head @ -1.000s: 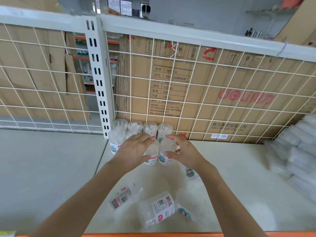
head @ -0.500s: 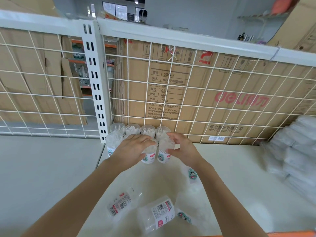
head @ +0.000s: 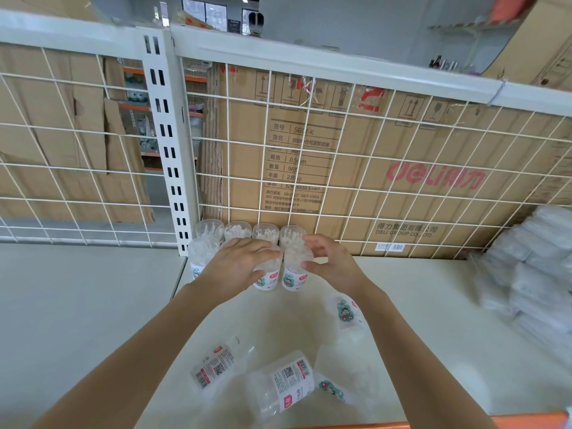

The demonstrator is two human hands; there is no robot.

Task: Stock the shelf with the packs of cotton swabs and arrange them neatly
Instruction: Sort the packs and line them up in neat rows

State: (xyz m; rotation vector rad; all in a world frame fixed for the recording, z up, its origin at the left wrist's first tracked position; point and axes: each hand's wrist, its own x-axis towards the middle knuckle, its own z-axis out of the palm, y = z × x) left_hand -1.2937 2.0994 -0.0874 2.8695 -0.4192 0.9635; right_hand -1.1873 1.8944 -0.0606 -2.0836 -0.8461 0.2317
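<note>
Starting low at the orange front edge (head: 402, 425) of the white shelf (head: 433, 320): three loose packs of cotton swabs on their sides, close together, namely a barcode pack (head: 213, 366), a middle pack (head: 286, 385) and a cartoon-label pack (head: 335, 390). Further in, just beside the right forearm, a fourth lying pack (head: 345, 314). Now the hands. Left hand (head: 238, 267) palm down, fingers fairly straight and spread over the lid of a standing pack (head: 267, 278) in the front row. Right hand (head: 334, 264) curled round the neighbouring front pack (head: 294, 275), thumb against its side, fingers arched above the top. Off left, one more upright pack (head: 199, 255), untouched, near the white slotted post (head: 168, 150). Behind, a back row (head: 265, 233) of four upright packs, tight against the wire mesh (head: 402, 156). Far right, a blurred stack of white wrapped bundles (head: 538, 274). Beyond the mesh, a Deli cardboard carton (head: 356, 181)
</note>
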